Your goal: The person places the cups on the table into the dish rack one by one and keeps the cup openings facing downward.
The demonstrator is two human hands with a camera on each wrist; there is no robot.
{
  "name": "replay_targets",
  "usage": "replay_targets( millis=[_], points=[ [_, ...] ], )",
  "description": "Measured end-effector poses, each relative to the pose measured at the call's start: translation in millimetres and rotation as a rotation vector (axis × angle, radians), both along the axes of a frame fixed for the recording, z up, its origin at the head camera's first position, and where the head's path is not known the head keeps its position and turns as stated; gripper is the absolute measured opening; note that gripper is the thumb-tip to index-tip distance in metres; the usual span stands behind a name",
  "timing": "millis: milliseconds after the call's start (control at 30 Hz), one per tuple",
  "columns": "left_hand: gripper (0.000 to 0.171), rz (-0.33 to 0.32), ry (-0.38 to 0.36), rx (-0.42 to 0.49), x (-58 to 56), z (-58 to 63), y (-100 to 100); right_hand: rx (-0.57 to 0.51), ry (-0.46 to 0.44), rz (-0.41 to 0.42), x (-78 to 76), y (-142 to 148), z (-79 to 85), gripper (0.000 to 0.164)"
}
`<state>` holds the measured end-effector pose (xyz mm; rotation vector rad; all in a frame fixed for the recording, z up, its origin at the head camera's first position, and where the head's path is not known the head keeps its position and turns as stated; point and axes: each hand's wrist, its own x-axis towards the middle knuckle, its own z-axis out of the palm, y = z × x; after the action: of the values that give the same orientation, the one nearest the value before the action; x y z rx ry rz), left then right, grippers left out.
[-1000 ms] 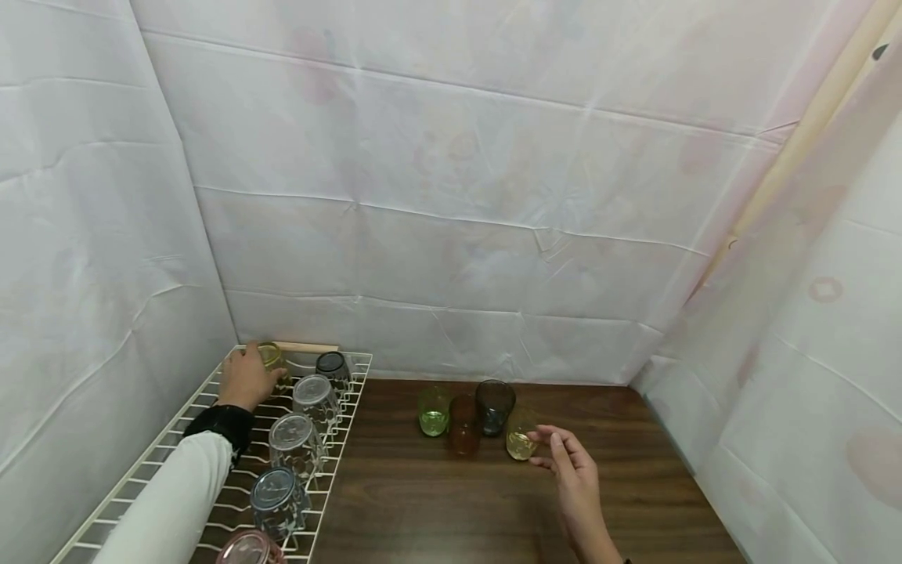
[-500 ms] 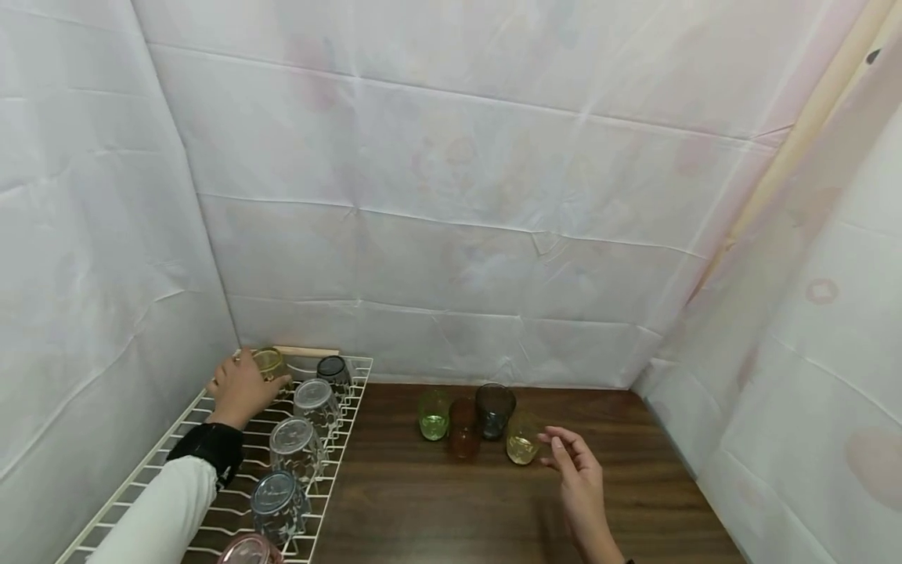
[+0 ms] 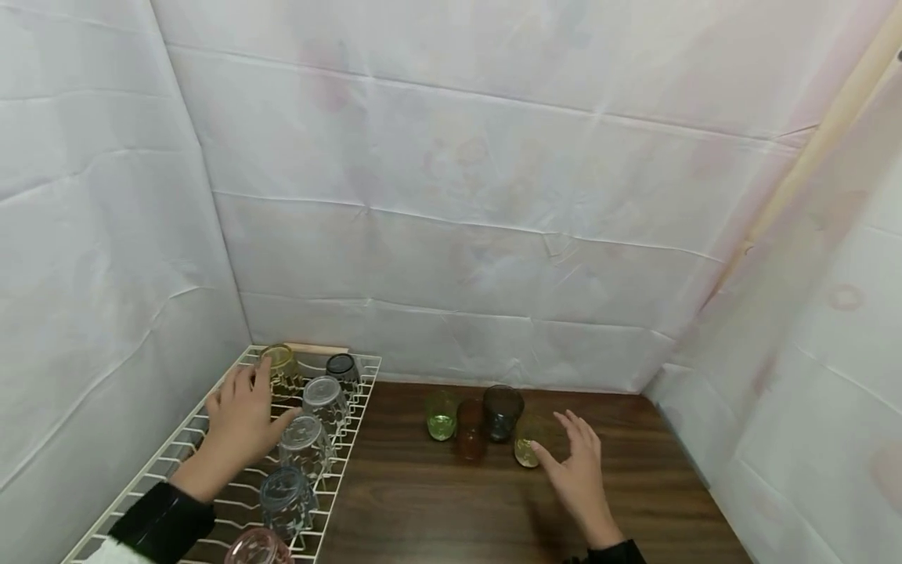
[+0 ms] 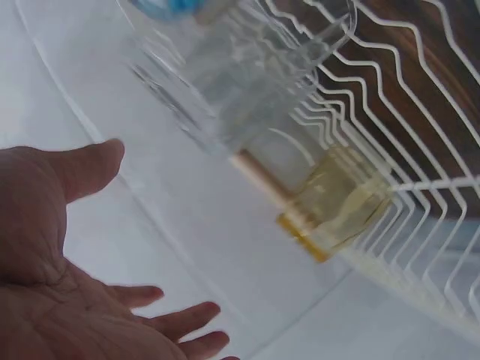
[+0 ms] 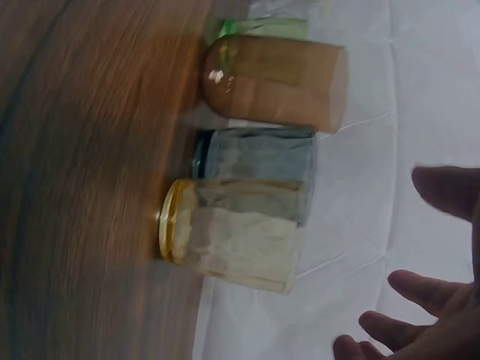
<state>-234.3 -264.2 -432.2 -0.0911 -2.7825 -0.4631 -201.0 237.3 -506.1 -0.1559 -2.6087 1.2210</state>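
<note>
My left hand [image 3: 239, 415] is over the wire rack with its fingers spread, holding nothing. Beyond its fingertips a yellow glass [image 3: 282, 368] stands upside down at the rack's far left corner; the left wrist view also has this glass [image 4: 341, 202], apart from the hand. On the wooden table, a second yellow glass [image 3: 526, 453] stands upright. My right hand [image 3: 581, 474] is just right of it, thumb and fingers apart and nothing in the grasp. In the right wrist view the fingers [image 5: 420, 292] are clear of that glass [image 5: 232, 236].
Along the white wire rack [image 3: 151, 462] several upturned glasses form a row, among them a blue one [image 3: 287, 497] and a pink one [image 3: 258, 548]. Beside the yellow glass on the table are a green [image 3: 441, 419], a brown [image 3: 470, 435] and a dark glass [image 3: 503, 411]. White sheeting [image 3: 451, 258] hangs behind.
My left hand has come away from the yellow glass on the rack and drawn back toward me. My right hand's thumb and fingers have spread wider beside the table's yellow glass.
</note>
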Motion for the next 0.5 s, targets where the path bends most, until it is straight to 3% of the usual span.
replay_targets(
  millis=[233, 500],
  points=[
    [0.097, -0.09, 0.108, -0.056, 48.9, 11.3, 25, 0.112, -0.141, 0.069, -20.2, 10, -13.1, 0.105],
    [0.093, -0.195, 0.291, -0.061, 91.1, 1.8, 63, 0.258, -0.147, 0.071, -30.3, 16, -26.6, 0.113]
  ],
)
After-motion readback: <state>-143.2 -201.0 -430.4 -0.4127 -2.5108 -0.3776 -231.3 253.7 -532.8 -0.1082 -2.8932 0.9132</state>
